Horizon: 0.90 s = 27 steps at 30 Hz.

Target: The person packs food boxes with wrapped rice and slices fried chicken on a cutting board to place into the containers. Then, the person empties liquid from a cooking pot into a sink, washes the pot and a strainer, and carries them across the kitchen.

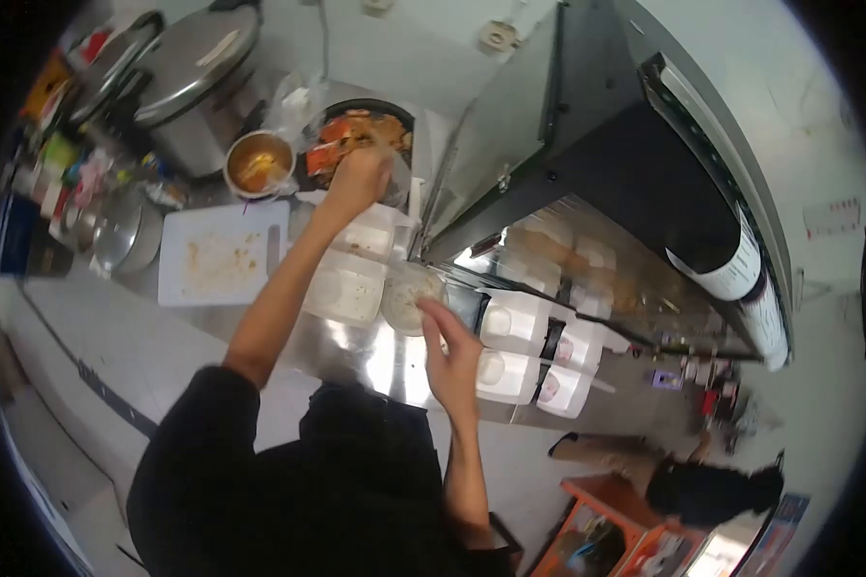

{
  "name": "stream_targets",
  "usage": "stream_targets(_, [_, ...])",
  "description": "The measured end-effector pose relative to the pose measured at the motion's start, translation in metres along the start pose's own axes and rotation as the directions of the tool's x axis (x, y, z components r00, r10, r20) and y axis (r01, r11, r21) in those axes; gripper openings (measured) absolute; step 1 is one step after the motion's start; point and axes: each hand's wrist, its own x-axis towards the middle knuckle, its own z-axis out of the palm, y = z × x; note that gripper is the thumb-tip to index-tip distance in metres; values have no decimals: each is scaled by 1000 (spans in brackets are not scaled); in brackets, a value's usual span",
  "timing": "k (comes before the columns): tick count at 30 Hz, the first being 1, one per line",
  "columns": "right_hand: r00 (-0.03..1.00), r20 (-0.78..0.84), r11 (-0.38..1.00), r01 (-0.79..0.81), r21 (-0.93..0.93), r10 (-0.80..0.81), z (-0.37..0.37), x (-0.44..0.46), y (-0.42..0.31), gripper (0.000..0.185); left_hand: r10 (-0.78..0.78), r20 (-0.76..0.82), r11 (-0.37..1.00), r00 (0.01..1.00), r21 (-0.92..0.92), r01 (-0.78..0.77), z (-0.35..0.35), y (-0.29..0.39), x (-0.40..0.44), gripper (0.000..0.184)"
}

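My left hand (361, 180) reaches over a round black pan (406, 133) of red and orange food. Its fingers look closed, but blur hides what they hold. My right hand (452, 358) is lower and to the right, its thumb and fingers pinching the near right rim of a round, see-through container (409, 300) with pale contents. Left of that container is a white rectangular tub (344, 287) with crumbs in it. Another white tub (364, 237) lies between it and the pan, partly behind my left wrist.
A stained white cutting board (223, 254), a pot of orange liquid (261, 163) and a large pressure cooker (197, 62) are on the left. White trays (512, 322) stand right, below a glass-fronted case (587, 255). Another person (707, 486) is at lower right.
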Motion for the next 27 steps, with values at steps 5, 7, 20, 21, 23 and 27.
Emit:
stream_targets(5, [969,-124,976,204,-75,-212,67,67,11,28,-127,-33,969,991,-217,117,-59,117,-47,12])
stream_targets(7, [967,-128,971,203,-128,-219,72,66,22,29,-69,-67,972,995,-227,52,-74,140,-63,13])
stream_targets(20, [937,221,337,-307,890,270,73,47,15,46,66,3,970,998,-233,-63,-100,185,-125,28])
stream_targets(21, [994,96,789,-105,605,59,73,41,24,49,17,-23,978,1000,-208,-21,-99,186,-127,29])
stream_targets(23, [986,47,979,151,135,-158,77,23,49,53,4,21,973,1000,-230,1,-98,191,-128,27])
stream_targets(27, [945,215,970,238,57,-245,65,10,73,61,208,190,965,959,-201,-169,-74,202,-142,25])
